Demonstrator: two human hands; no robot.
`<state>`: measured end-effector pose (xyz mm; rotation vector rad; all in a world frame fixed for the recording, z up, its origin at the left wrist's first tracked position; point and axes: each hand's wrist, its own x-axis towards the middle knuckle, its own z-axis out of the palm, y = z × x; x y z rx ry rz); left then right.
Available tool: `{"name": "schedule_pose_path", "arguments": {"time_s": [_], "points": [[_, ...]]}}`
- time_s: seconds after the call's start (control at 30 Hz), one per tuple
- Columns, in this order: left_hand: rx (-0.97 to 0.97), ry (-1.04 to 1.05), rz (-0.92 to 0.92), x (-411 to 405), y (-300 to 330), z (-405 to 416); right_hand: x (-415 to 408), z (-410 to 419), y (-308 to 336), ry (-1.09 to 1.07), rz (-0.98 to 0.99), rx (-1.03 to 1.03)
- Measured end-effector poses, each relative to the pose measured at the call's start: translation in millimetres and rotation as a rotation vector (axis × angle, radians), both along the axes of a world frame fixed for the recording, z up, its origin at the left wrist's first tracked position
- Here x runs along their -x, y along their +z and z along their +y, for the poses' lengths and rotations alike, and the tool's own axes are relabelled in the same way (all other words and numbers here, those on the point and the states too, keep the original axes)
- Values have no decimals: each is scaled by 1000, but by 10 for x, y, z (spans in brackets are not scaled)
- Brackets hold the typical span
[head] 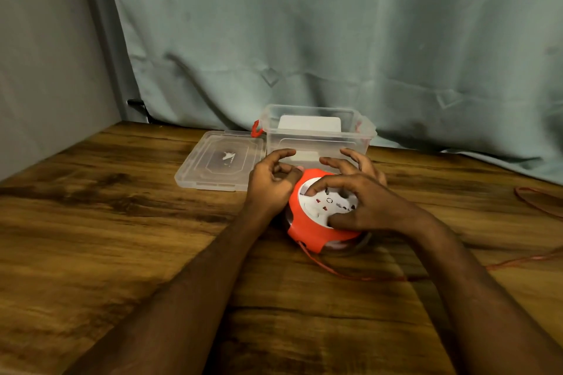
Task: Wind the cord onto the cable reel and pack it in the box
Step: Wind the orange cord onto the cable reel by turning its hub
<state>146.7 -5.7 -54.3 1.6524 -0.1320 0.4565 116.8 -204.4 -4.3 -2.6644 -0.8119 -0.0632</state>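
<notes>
A clear rectangular plastic lid (220, 160) lies flat on the wood-grain tabletop (91, 222), touching the left side of the box. The clear rectangular plastic box (316, 134) stands open at the far centre of the tabletop, in front of a pale green curtain (335, 24). A red latch (256, 128) is fitted at its left end. A white flat item (309, 124) shows through the box wall; its identity cannot be determined.

The round orange cable reel with a white socket face (324, 210) lies flat on the tabletop, just near of the box and apart from it. The left hand (271, 181) is at the reel's left edge with curled fingers; the image is blurred, so whether it grips the orange rim or only touches it cannot be determined. The right hand (362, 195) rests on top of the reel, with its fingers spread and bent over the white socket face and its thumb pressed on the near part of that face.

The thin red cord (350, 274) leaves the near side of the reel and runs right across the tabletop. A loose loop of it lies at the far right edge.
</notes>
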Motion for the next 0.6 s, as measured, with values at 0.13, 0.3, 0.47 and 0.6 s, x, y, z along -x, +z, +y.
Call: {"name": "schedule_pose_path", "arguments": {"time_s": [0.13, 0.3, 0.47, 0.6], "points": [[13, 5, 5, -20, -11, -8, -33, -8, -43, -56, -72, -19], [18, 6, 10, -42, -33, 9, -33, 38, -92, -92, -145, -62], [21, 1, 16, -29, -15, 7, -43, 47, -109, -101, -162, -65], [20, 8, 12, -37, -24, 8, -54, 32, -126, -105, -159, -71]]}}
